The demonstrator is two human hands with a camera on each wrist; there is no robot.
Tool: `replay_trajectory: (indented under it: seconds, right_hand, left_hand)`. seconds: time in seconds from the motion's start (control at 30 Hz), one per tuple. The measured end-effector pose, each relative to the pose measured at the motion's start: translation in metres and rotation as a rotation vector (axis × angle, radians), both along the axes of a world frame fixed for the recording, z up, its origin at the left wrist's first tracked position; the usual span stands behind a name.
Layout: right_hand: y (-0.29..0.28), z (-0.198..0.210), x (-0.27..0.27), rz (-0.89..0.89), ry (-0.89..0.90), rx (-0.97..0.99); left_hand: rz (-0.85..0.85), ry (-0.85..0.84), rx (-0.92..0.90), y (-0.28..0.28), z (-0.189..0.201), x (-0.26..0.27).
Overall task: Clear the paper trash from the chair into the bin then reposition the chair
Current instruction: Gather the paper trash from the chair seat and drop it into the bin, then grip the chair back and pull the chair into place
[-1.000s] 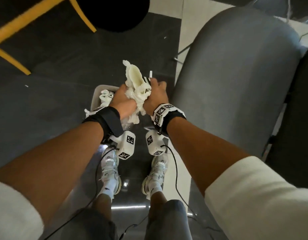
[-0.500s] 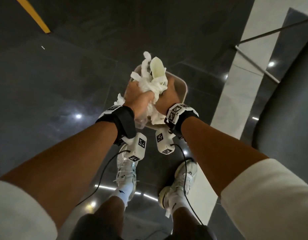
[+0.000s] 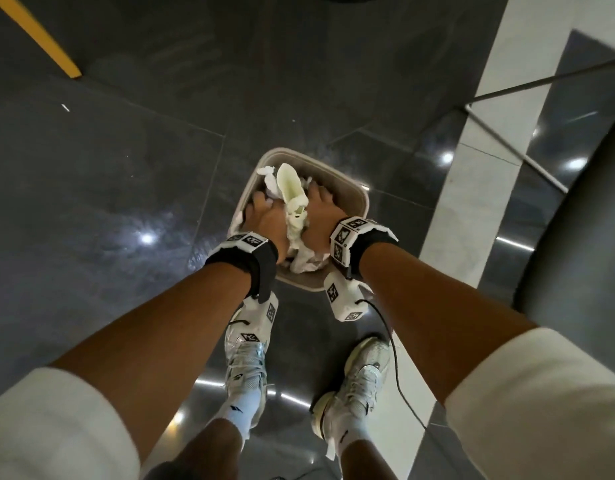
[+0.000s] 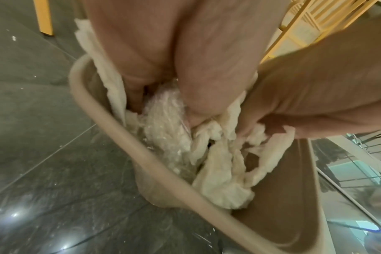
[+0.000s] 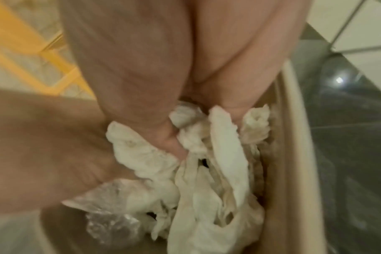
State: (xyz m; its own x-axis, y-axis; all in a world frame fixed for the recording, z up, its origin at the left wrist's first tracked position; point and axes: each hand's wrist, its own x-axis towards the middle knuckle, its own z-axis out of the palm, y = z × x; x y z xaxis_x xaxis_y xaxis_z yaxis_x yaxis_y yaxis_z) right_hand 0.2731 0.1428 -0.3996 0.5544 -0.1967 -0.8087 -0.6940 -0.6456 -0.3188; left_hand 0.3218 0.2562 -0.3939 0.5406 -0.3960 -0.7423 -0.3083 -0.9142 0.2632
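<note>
A bundle of crumpled white paper trash (image 3: 293, 199) with some clear plastic wrap is pressed between my two hands inside the mouth of a beige bin (image 3: 364, 202) on the dark floor. My left hand (image 3: 264, 213) grips the bundle from the left, my right hand (image 3: 321, 206) from the right. In the left wrist view the fingers dig into the paper (image 4: 224, 175) just inside the bin's rim (image 4: 124, 130). The right wrist view shows paper (image 5: 220, 165) held against the bin's wall (image 5: 294, 154). The grey chair (image 3: 583, 244) curves along the right edge.
My two white shoes (image 3: 245, 358) stand just behind the bin. A yellow furniture leg (image 3: 43, 39) crosses the top left. Thin metal chair legs (image 3: 541, 81) run over a pale floor strip (image 3: 472, 174) at the right. Camera cables trail from both wrists.
Both hands carried the paper bundle from beside the chair over to the bin and lowered it into the bin's mouth. The chair has slid to the right edge of view.
</note>
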Motion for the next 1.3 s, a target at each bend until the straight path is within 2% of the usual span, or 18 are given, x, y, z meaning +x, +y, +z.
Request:
replay_trajectory:
  seconds: [0.07, 0.17, 0.23, 0.33, 0.4, 0.5, 0.6, 0.73, 0.87, 0.97, 1.13, 1.2, 1.3]
  right_hand:
    - [-0.003, 0.015, 0.002, -0.167, -0.056, 0.084]
    - [-0.006, 0.038, -0.004, -0.384, -0.099, 0.146]
    - [-0.006, 0.051, -0.009, -0.384, -0.095, 0.141]
    - [-0.008, 0.064, -0.018, -0.27, -0.056, 0.051]
    - [-0.009, 0.073, -0.023, -0.223, -0.06, -0.009]
    - [-0.011, 0.085, -0.031, -0.259, -0.087, -0.107]
    - [-0.011, 0.099, -0.039, -0.382, -0.204, -0.099]
    - [-0.012, 0.126, -0.048, -0.553, -0.198, 0.002]
    - [-0.009, 0.152, -0.06, -0.617, -0.196, 0.032]
    - [0.0, 0.183, -0.081, -0.608, -0.145, 0.109]
    - [0.013, 0.257, -0.153, -0.648, -0.087, 0.196]
    - [0.017, 0.286, -0.194, -0.643, -0.057, 0.234]
    - [0.024, 0.332, -0.255, -0.608, 0.025, 0.259]
  left_hand:
    - [0.044, -0.072, -0.006, -0.002, 0.014, 0.0]
    - [0.05, -0.029, 0.012, -0.004, 0.026, 0.001]
    - [0.064, -0.036, 0.035, -0.006, 0.037, 0.003]
    - [0.079, -0.054, 0.069, -0.01, 0.049, 0.005]
    - [0.046, -0.034, 0.075, -0.006, 0.042, 0.006]
    - [0.042, -0.032, 0.076, 0.004, 0.04, 0.003]
    - [0.057, -0.038, 0.076, 0.003, 0.071, -0.004]
    - [0.085, -0.041, 0.089, 0.001, 0.103, -0.013]
    - [0.093, -0.051, 0.084, -0.002, 0.135, -0.021]
    - [0.116, -0.026, 0.004, 0.003, 0.168, -0.034]
    - [0.117, 0.101, -0.001, 0.035, 0.248, -0.079]
    - [0.095, 0.168, 0.058, 0.053, 0.28, -0.1]
    - [0.022, 0.166, 0.099, 0.081, 0.326, -0.129]
